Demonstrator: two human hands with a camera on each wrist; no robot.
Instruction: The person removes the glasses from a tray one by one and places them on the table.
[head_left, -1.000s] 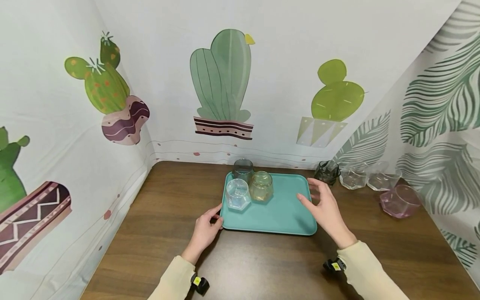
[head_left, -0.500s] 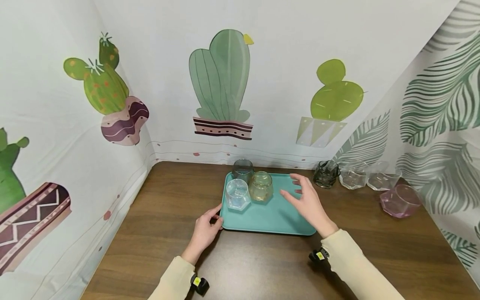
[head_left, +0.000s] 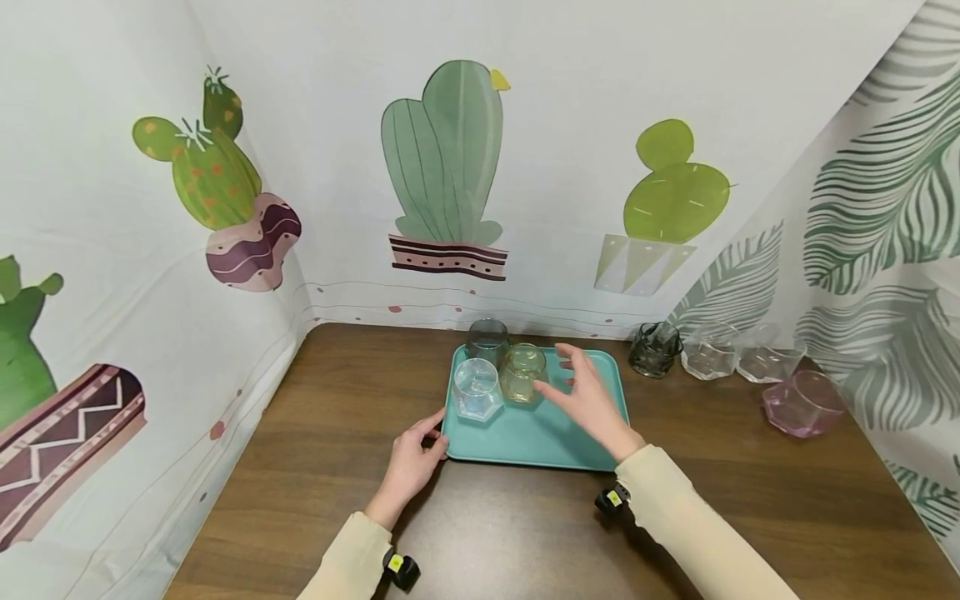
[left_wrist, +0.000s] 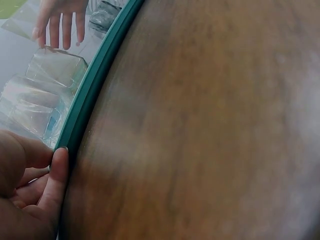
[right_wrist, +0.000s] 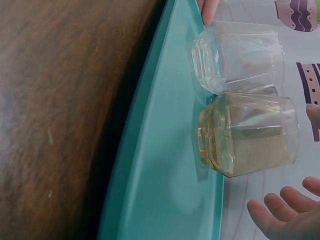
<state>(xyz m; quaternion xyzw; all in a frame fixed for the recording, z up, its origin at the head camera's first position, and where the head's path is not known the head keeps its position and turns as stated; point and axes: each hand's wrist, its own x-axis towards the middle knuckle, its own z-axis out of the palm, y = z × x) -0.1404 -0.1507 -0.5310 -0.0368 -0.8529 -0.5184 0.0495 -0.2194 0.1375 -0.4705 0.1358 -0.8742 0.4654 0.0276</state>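
A teal tray (head_left: pixel 540 446) lies on the table with three faceted glasses at its left end. In the head view a clear glass (head_left: pixel 476 392) stands in front, a grey glass (head_left: pixel 487 337) behind it and an amber glass (head_left: pixel 522 375) to their right. My left hand (head_left: pixel 412 457) holds the tray's front left corner; the left wrist view has its thumb (left_wrist: pixel 59 165) against the rim. Beside the amber glass, over the tray, my right hand (head_left: pixel 588 404) spreads thumb and fingers apart. A gap between those fingers (right_wrist: pixel 280 207) and the amber glass (right_wrist: pixel 250 132) shows in the right wrist view.
At the back right of the table (head_left: pixel 315 400) stand a black glass (head_left: pixel 655 350), two clear ones, the nearer being a clear glass (head_left: pixel 708 354), and a pink glass (head_left: pixel 802 406). A cactus-printed cloth (head_left: pixel 555 208) hangs behind the table.
My right hand has moved left from the tray's right edge to beside the amber glass. My left hand, the tray and the glasses stay in place.
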